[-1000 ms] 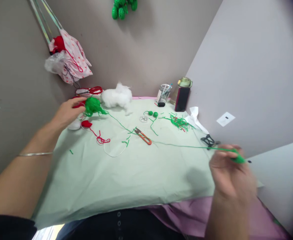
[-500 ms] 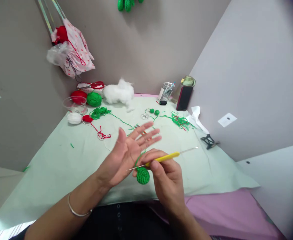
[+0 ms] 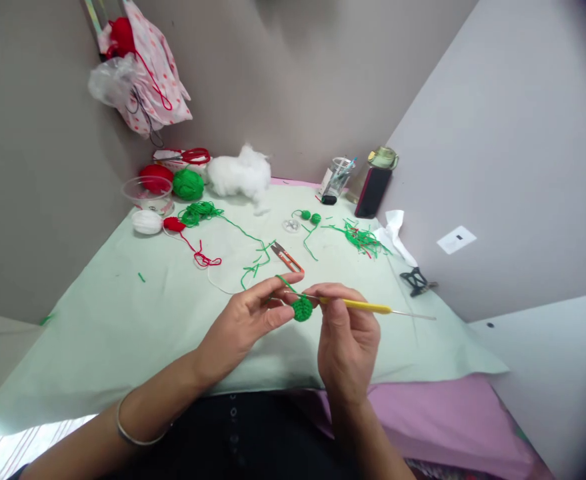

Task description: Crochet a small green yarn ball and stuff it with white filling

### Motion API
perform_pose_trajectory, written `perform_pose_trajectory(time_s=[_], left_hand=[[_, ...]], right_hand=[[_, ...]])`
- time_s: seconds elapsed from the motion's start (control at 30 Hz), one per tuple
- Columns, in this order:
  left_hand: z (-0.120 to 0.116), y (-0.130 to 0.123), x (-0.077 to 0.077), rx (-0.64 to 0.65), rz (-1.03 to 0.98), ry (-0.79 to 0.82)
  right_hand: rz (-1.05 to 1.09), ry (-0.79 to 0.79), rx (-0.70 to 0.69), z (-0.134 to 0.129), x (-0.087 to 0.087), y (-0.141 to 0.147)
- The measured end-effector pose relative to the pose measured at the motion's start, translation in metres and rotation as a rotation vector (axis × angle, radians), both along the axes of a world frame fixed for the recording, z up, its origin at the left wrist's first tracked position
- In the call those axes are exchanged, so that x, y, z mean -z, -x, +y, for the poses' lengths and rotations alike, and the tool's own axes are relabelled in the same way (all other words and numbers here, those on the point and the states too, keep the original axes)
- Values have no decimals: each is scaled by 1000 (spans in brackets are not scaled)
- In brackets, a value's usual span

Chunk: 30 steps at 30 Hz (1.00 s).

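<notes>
My left hand [image 3: 250, 312] is closed on a small round green crochet piece [image 3: 302, 309], pinching its left edge between thumb and fingers. Green yarn [image 3: 287, 283] runs over the raised index finger to the top of the piece. In my right hand [image 3: 349, 330] is a crochet hook with a yellow handle [image 3: 363, 305], held like a pen. One metal end of it meets the top of the crochet piece; the other points out to the right. Just beyond my left fingers lie orange-handled thread snips [image 3: 287, 258] on the cloth.
A tangle of green yarn [image 3: 200, 213], red yarn [image 3: 200, 257] and white stuffing [image 3: 240, 175] lie at the back left. Toward the right are green yarn scraps [image 3: 361, 239], a phone [image 3: 373, 192] against a bottle [image 3: 383, 159], and a black stand [image 3: 417, 282]. Small green balls [image 3: 315, 218] sit behind the snips.
My left hand was spread open with palm up; its fingers have closed on the crochet piece, with yarn over the index finger. Both hands have moved up, and the snips show fully.
</notes>
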<state>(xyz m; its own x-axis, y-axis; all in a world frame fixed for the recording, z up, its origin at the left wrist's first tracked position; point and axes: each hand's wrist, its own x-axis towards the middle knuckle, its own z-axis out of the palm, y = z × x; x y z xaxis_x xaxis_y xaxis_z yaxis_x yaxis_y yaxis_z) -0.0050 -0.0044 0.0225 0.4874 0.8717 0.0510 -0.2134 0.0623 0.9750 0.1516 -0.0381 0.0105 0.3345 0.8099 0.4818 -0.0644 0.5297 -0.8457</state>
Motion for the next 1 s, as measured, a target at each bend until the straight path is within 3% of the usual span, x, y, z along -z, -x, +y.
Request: perform_pose_trajectory(time_s=[0.1, 0.23, 0.37, 0.5, 0.7, 0.87, 1.0], left_hand=[[-2, -1, 2, -14, -113, 124], [-2, 0, 4, 13, -164, 148], [-3, 1, 6, -1, -143, 172], [-6, 1, 4, -9, -104, 148], [-9, 1, 5, -98, -95, 166], [-9, 1, 9, -142, -83, 191], [-9, 1, 10, -155, -63, 176]], right_hand=[[-37, 21, -13, -1, 4, 2], [-78, 9, 3, 0, 7, 4], [-123, 0, 5, 0, 8, 5], [-132, 45, -79, 0, 11, 5], [-23, 109, -27, -1, 16, 9], [76, 136, -102, 0, 17, 11], [-26, 114, -108, 2, 15, 12]])
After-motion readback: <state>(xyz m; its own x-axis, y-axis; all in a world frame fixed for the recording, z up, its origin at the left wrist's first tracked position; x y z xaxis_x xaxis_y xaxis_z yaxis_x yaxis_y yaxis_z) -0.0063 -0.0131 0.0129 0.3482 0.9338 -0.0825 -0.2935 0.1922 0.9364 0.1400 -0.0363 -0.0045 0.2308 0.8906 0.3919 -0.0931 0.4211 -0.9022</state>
